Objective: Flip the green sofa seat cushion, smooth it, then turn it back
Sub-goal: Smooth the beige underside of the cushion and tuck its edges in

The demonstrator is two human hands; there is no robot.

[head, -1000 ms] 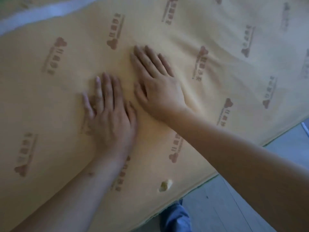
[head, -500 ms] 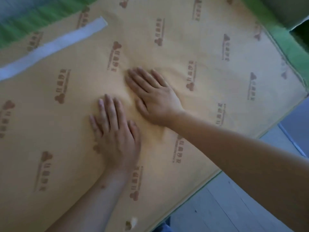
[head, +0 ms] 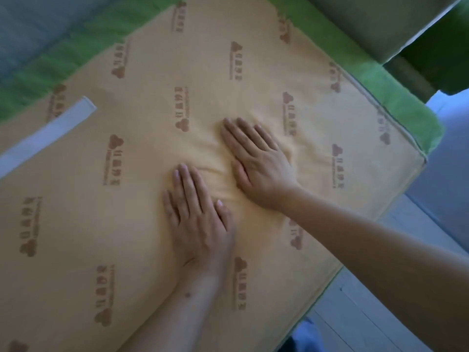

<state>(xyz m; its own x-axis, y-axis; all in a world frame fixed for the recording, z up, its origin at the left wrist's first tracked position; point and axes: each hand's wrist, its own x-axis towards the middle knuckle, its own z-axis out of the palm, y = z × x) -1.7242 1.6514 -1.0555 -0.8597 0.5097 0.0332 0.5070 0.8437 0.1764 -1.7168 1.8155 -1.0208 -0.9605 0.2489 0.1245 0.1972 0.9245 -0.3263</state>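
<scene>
The cushion [head: 114,237] lies tan underside up, edging over the floor [head: 368,313]. Left hand [head: 198,224] and right hand [head: 258,163], flat and grasping nothing, have stayed pressing its middle, where creases now bunch between them. Smoothing looks unfinished.

A home sitting room, as we find it: a green sofa [head: 63,62], its seat cushion [head: 101,237] lying tan underside up (brown maker's marks printed in rows across the cloth), an olive padded piece [head: 368,24] alongside, pale floorboards [head: 335,313] below.
</scene>
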